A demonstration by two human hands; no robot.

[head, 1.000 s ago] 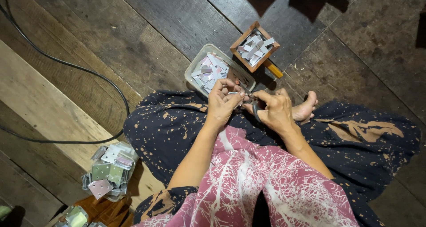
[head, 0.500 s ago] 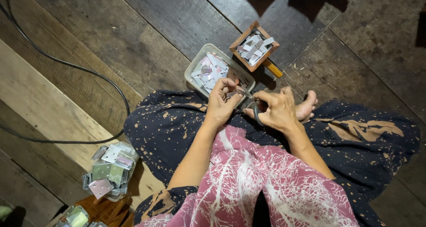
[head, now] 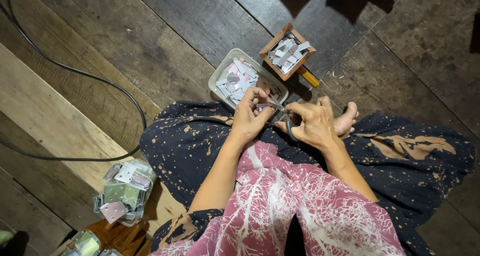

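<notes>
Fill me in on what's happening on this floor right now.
A person sits on the wooden floor, working scissors with the right hand on a small piece pinched in the left hand. Just beyond the hands, a clear plastic tray and a small wooden box both hold pale cut pieces. A pile of shiny sheets lies by the left knee.

Dark plank floor [head: 150, 31], worn wood, w/ a paler plank [head: 45, 116] running diagonally at 9 o'clock. Clear plastic tray [head: 220, 72] of small cut pieces sits at 12 o'clock; small wooden box [head: 266, 50] of similar pieces just beside it, toward 1. Black cable [head: 75, 73] loops from 10 to 9. Clear bag of shiny square pieces [head: 122, 191] at 8 o'clock, on the pale plank's edge.
</notes>
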